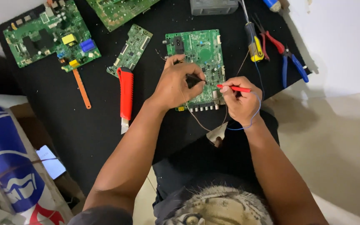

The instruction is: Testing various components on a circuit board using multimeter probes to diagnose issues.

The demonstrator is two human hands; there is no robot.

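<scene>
Two hands on green circuit board [201, 54]: left hand [175, 85] pinching black probe [194, 78], right hand [240, 102] pinching red probe [234, 88].

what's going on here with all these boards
A person sits over a black mat with both hands on a green circuit board. The left hand holds a black probe tip against the board, and the right hand holds a red probe, its tip at the board's right edge, a blue wire looping round the wrist. A red utility knife lies just left of the hands. Other boards lie farther left; a screwdriver and pliers lie to the right.
</scene>
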